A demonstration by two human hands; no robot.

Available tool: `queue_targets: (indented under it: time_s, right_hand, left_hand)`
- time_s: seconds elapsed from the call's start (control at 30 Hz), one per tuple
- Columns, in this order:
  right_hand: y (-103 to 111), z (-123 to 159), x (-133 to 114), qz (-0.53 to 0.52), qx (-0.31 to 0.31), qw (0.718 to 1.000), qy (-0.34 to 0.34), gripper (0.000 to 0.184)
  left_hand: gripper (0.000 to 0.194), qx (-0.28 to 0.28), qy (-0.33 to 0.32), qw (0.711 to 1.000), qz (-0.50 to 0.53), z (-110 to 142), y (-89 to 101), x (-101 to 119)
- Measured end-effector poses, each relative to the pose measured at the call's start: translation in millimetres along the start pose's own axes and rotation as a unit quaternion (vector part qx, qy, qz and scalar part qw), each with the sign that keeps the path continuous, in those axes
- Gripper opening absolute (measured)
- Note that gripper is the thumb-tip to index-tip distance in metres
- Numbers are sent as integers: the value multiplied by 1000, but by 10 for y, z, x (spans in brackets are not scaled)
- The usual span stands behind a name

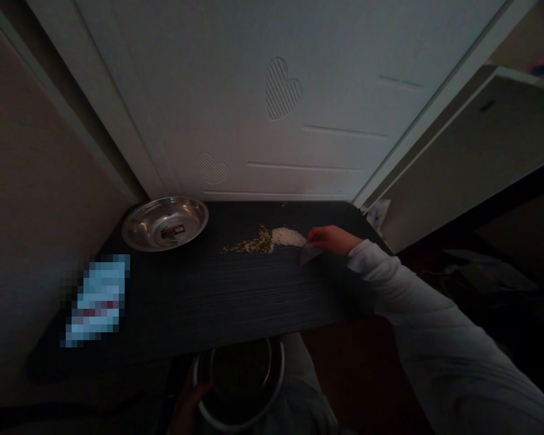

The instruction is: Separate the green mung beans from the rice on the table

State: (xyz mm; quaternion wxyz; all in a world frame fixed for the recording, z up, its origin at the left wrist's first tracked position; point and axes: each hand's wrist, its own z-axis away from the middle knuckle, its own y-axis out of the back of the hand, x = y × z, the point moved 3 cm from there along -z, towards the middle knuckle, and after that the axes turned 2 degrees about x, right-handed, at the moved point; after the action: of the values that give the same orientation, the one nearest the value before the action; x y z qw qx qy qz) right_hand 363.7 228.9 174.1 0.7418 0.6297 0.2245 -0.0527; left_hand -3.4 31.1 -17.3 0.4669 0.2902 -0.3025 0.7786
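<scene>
Right hand [325, 238] pinching a thin translucent scraper [309, 254] beside the white grains [288, 237]; left hand [194, 397], dimly lit, gripping a white-rimmed bowl [280, 370] below the table's front edge. Work appears partly done: white grains and green grains [263, 241] lie largely apart on the dark table [185, 296], with mixed grains left between. Steel basin [136, 220], far left.

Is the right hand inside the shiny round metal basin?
No, the right hand is beside the white grain pile, away from that basin.
</scene>
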Motion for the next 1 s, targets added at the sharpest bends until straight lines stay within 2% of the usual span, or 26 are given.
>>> queue_targets:
  time_s: [0.2, 0.4, 0.57, 0.67, 0.83, 1.0]
  right_hand:
    - [-38, -231, -43, -11, 41, 999, 14, 7]
    - [-17, -160, -129, -32, 66, 997, 23, 10]
    - [4, -109, -398, -50, 154, 986, 43, 10]
    - [-79, -183, -655, -21, 192, 978, 75, 10]
    - [-359, -438, -1110, 80, 160, 976, 122, 15]
    - [-580, -642, -1389, 161, 120, 974, 109, 21]
  left_hand:
    - [44, -3, -8, 1000, -6, 25, 5, 18]
    - [46, 14, 36, 999, 20, 55, -21, -14]
    - [50, 0, -4, 1000, 14, 50, -56, 25]
    - [52, -6, -10, 1000, 8, 47, -47, 25]
    - [56, -14, -18, 1000, 11, 45, -10, -4]
    - [47, -18, -5, 999, 29, 43, 5, -62]
